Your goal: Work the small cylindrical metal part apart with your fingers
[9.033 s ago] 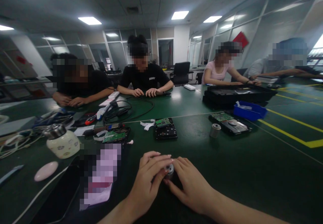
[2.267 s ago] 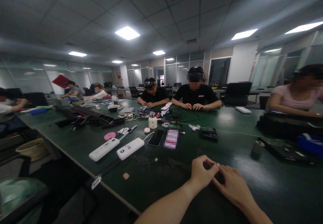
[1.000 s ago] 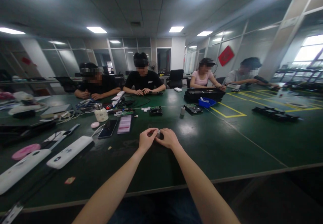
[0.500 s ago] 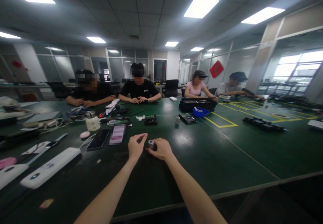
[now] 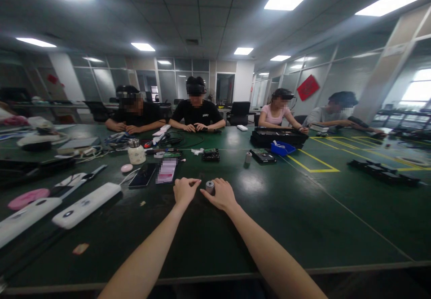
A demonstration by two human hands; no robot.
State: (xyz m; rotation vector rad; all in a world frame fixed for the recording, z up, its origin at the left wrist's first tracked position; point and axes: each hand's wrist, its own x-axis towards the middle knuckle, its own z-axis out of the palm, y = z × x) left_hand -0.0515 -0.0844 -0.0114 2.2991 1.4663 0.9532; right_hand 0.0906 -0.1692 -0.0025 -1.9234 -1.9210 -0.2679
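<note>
Near the middle of the green table (image 5: pixel 289 209), a small grey metal cylinder (image 5: pixel 209 186) stands upright, with a small round feature on its top. My right hand (image 5: pixel 222 193) is closed round its right side, thumb in front and fingers behind. To the left of the cylinder and apart from it is my left hand (image 5: pixel 185 191), its thumb and forefinger pinched together. Whatever is in that pinch, if anything, is too small to make out. Farther off stands a similar grey cylinder (image 5: pixel 248 157), beside a black boxy device (image 5: pixel 263 156).
Left of my hands lie phones (image 5: pixel 143 175), a cream bottle (image 5: pixel 136 151) and a white power strip (image 5: pixel 87 204). A circuit-board unit (image 5: pixel 211 155), a blue tray (image 5: pixel 282 148) and a black case (image 5: pixel 279 137) sit farther back. Several people are seated across the table.
The view has turned left, so everything sits farther right in the picture. My left fingertips are slightly farther from the cylinder. The right hand keeps its hold.
</note>
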